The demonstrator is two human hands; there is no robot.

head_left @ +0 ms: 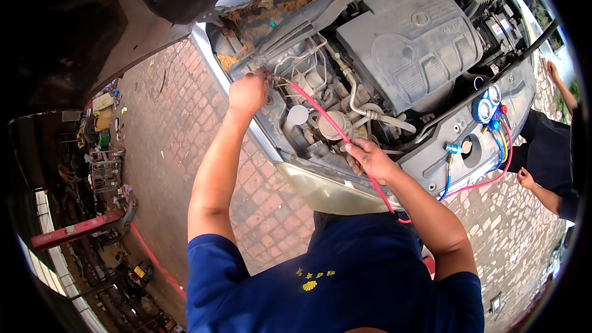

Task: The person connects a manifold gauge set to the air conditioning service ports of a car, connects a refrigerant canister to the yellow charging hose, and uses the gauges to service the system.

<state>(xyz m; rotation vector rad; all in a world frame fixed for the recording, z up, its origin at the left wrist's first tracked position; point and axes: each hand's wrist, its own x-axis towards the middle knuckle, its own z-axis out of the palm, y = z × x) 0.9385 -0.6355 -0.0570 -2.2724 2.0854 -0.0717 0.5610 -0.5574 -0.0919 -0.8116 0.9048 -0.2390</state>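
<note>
My left hand [248,94] is closed at the left edge of the engine bay, its fingers round the red-marked end fitting [269,76] of a red hose. The metal part of the fitting shows beside the fingers; its tip is hidden. The red hose [320,113] runs down to the right across the engine bay. My right hand [374,161] grips this hose near the front edge, above the headlight [327,191]. A white round cap [298,115] and a wider beige round cap [333,125] lie between my hands.
A gauge set [486,110] with red, blue and yellow hoses hangs at the front right. A blue coupler [453,148] rests near it. The hood prop rod [487,83] slants across the bay beside the engine cover [413,40]. Another person [552,154] stands at right.
</note>
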